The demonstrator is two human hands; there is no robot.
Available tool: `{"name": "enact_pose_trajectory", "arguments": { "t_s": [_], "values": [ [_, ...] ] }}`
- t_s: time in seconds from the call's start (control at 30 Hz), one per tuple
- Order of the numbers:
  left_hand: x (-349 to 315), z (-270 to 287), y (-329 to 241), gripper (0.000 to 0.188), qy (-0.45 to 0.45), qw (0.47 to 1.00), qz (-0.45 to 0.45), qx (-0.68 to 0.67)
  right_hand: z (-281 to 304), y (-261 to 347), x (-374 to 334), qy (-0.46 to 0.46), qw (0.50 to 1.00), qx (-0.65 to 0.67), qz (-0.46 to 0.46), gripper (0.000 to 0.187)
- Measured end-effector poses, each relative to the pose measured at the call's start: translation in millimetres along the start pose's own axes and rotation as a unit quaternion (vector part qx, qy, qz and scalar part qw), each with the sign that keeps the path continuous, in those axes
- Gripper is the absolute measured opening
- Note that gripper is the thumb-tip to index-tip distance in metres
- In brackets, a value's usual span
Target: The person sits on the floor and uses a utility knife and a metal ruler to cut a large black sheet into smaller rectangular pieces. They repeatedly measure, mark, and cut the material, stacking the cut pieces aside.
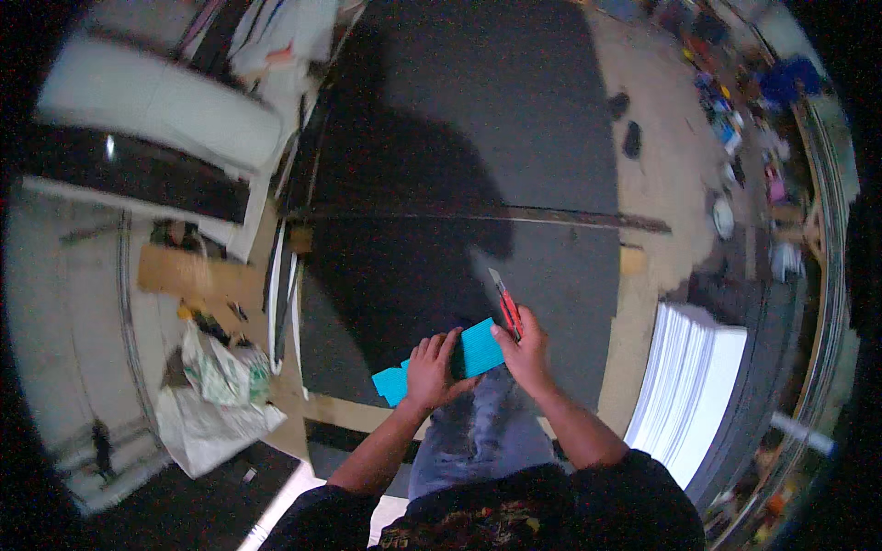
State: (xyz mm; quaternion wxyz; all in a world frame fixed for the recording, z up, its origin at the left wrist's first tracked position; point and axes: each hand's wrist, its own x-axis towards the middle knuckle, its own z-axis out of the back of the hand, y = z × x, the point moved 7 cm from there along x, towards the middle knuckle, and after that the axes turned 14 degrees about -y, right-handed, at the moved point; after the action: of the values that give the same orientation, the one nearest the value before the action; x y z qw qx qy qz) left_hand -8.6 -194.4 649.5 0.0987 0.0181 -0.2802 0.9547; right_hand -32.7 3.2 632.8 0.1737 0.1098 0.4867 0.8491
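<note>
A flat turquoise piece (479,346) with a finely textured face and a notched left end slants in front of my body, over the near edge of the dark grey work surface (560,303). My left hand (432,375) is closed around its middle, fingers across the top face. In my right hand (526,354) is a red utility knife (509,310), its blade out and pointing away from me. The thumb of that hand also lies at the right end of the turquoise piece. My shadow darkens much of the surface beyond.
To the right stands a tall stack of white sheets (689,390). On the left are white plastic bags (225,372), a brown board (197,275) and a large pale roll (161,101). A dark seam (551,217) crosses the surface. Mixed clutter (726,110) lines the far right.
</note>
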Motion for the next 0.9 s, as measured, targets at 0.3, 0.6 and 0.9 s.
{"name": "enact_pose_trajectory", "arguments": {
  "t_s": [0.3, 0.6, 0.9],
  "values": [
    [103, -93, -169, 0.106, 0.146, 0.947, -0.278, 0.063, 150, -121, 32, -0.179, 0.969, 0.093, -0.14, 0.044],
    [193, -107, -176, 0.061, 0.116, 0.924, -0.36, 0.053, 209, -132, 21, -0.276, 0.86, 0.26, -0.343, 0.034],
    [279, -121, -106, 0.046, 0.145, 0.973, -0.032, -0.175, 193, -130, 3, -0.407, 0.813, 0.247, -0.337, 0.032]
  ]
}}
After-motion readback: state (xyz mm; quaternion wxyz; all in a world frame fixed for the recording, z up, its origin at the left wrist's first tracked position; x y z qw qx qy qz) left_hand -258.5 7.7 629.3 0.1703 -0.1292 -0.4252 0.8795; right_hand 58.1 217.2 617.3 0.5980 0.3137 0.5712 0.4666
